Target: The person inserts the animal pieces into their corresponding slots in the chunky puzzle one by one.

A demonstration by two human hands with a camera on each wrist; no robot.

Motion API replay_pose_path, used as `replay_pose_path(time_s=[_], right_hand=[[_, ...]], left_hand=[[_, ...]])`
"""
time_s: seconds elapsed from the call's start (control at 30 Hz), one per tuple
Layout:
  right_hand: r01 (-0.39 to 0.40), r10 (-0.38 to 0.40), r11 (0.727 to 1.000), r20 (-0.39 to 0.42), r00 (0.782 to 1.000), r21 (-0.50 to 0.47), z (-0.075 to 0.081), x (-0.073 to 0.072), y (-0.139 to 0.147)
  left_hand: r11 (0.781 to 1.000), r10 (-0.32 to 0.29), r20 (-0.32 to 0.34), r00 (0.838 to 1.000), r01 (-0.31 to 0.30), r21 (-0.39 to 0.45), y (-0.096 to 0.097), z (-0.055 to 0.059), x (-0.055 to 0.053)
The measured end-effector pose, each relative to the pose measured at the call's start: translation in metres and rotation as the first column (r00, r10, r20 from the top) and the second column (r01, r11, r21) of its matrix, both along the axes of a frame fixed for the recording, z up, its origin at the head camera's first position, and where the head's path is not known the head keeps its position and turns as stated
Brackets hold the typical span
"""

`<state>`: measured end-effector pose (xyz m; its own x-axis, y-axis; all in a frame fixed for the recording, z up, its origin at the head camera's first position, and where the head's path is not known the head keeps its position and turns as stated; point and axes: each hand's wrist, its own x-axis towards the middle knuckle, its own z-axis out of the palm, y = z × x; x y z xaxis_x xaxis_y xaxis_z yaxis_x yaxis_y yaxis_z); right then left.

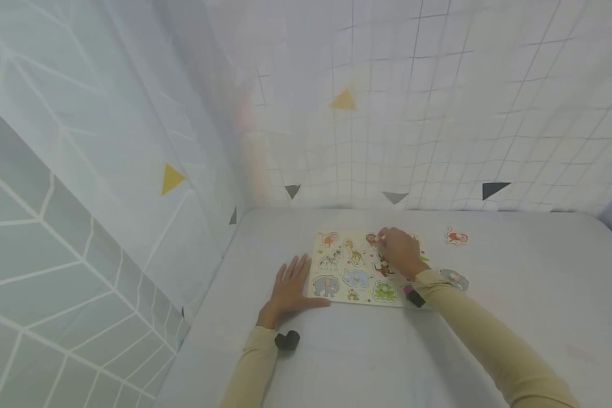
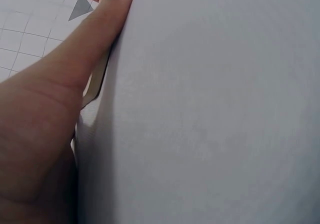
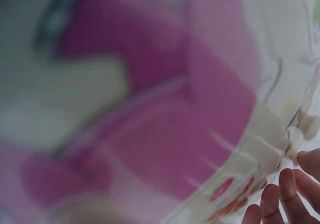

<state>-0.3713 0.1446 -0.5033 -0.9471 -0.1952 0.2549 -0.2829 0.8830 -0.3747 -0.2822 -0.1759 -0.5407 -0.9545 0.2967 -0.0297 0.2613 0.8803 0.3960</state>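
Note:
A wooden animal puzzle board (image 1: pixel 316 267) lies flat on the pale cloth. My left hand (image 1: pixel 288 289) rests with spread fingers at its left side, the thumb along the front edge. Over the upper part of the board, my right hand (image 1: pixel 402 252) pinches the knob of a small brown lion piece (image 1: pixel 371 239). Giraffe (image 1: pixel 354 253), zebra (image 1: pixel 330 260), elephant (image 1: pixel 326 285) and frog (image 1: pixel 385 292) pictures show on the board. The right wrist view has the fingertips (image 3: pixel 287 179) at lower right; a large purple picture (image 3: pixel 220 84) fills most of it.
To the right of the board lie a loose orange-red animal piece (image 1: pixel 457 236) and a grey piece (image 1: pixel 455 279), the latter beside the right sleeve. A patterned cloth wall (image 1: pixel 306 147) rises behind the table, and another (image 1: pixel 107 226) stands at the left.

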Motion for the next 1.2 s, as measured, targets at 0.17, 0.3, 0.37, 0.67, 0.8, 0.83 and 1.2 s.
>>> replay_pose_path(time_s=[0.17, 0.3, 0.37, 0.67, 0.8, 0.83, 1.2], right_hand=[[0.053, -0.053, 0.999, 0.003, 0.999, 0.009, 0.003, -0.004, 0.015], [0.087, -0.087, 0.996, -0.026, 0.996, -0.012, 0.007, -0.005, 0.031], [0.096, -0.096, 0.995, -0.066, 0.993, -0.016, 0.009, -0.004, 0.039], [0.159, -0.156, 0.987, -0.162, 0.974, 0.01, 0.014, 0.001, 0.08], [0.219, -0.211, 0.975, -0.139, 0.968, 0.04, 0.017, 0.004, 0.094], [0.233, -0.225, 0.971, -0.129, 0.966, 0.052, 0.017, 0.004, 0.098], [0.38, -0.386, 0.903, -0.008, 0.922, 0.199, 0.007, 0.008, 0.137]], left_hand=[[1.0, 0.005, 0.003, 1.0, -0.005, -0.014, 0.002, -0.002, -0.002], [1.0, 0.006, 0.004, 1.0, -0.006, -0.002, 0.003, 0.002, 0.0], [1.0, 0.009, 0.009, 1.0, -0.009, -0.009, 0.003, 0.003, 0.0], [1.0, 0.007, 0.01, 1.0, -0.006, -0.021, 0.005, 0.003, 0.002], [0.999, 0.012, 0.004, 1.0, -0.012, -0.029, 0.003, 0.002, 0.001], [0.999, 0.011, 0.006, 1.0, -0.011, -0.032, 0.003, 0.002, 0.001], [1.0, 0.017, 0.03, 0.999, -0.017, -0.011, 0.0, 0.003, 0.002]])
